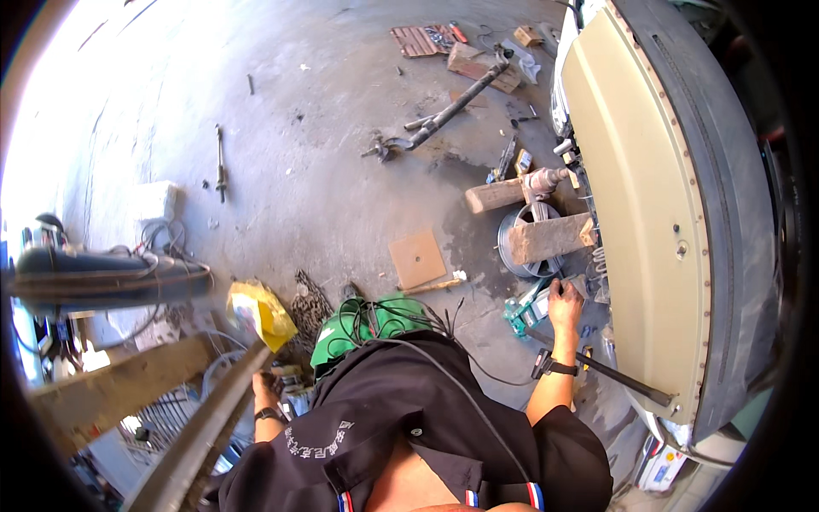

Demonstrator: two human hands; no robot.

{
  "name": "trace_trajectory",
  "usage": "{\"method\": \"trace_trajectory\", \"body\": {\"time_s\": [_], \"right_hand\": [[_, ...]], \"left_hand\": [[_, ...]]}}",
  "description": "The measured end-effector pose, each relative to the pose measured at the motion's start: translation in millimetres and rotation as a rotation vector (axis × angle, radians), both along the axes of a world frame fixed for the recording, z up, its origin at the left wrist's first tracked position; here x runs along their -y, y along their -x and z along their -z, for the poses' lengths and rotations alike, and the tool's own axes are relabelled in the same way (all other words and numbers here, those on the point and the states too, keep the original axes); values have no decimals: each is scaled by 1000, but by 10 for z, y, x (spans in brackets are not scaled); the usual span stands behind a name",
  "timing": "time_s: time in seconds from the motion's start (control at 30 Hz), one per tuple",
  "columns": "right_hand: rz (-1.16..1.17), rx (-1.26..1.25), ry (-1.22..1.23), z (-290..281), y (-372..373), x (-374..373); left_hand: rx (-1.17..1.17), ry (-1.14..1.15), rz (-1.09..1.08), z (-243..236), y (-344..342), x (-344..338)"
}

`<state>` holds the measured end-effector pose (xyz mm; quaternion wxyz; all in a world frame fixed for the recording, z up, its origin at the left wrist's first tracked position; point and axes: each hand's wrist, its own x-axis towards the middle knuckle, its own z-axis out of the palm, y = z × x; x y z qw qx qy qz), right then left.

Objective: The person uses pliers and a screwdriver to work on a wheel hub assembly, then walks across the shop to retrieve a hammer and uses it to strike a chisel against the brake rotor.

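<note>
My right hand (564, 302) reaches forward low beside the cream vehicle body (640, 213), fingers curled on the top of a green floor jack (522, 312). A dark jack handle (606, 371) runs from under my wrist toward the vehicle. There is a black watch on that wrist. My left hand (265, 383), also with a watch, is down at my left side against the upper end of a long grey metal bar (200, 435). My black shirt partly hides it, so its grip is unclear.
Wooden blocks (548, 238) and a round metal drum (517, 247) sit under the vehicle. On the concrete floor lie a cardboard square (416, 258), a yellow bag (261, 312), a green tool with cables (375, 320), a chain (311, 303), a long pipe tool (452, 107), a socket tray (422, 39) and a wrench (220, 162).
</note>
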<state>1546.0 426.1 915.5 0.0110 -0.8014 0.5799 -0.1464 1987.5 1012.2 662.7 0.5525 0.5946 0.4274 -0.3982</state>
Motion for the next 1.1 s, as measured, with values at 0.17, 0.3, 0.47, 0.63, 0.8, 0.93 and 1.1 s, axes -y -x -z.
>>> {"method": "trace_trajectory", "body": {"time_s": [0.17,0.3,0.47,0.63,0.8,0.93,1.1], "right_hand": [[131,-28,22,138,-602,318],[248,-130,-44,456,-809,539],[208,-165,-1,1089,-1766,1468],[135,52,-27,1059,-2883,2406],[-118,-111,-49,1058,-3636,3528],[-101,-29,-66,714,-4622,4049],[-400,-581,310,860,-5142,4256]], "left_hand": [[327,162,333,280,-2087,742],[385,-1,274,-589,-2724,2216],[234,67,298,194,-3708,1915],[7,-70,24,-340,-3783,2469],[89,-143,-65,-596,-4346,3158],[-33,-260,-58,-691,-4895,3738],[-117,-279,-35,-241,-5924,4220]]}}
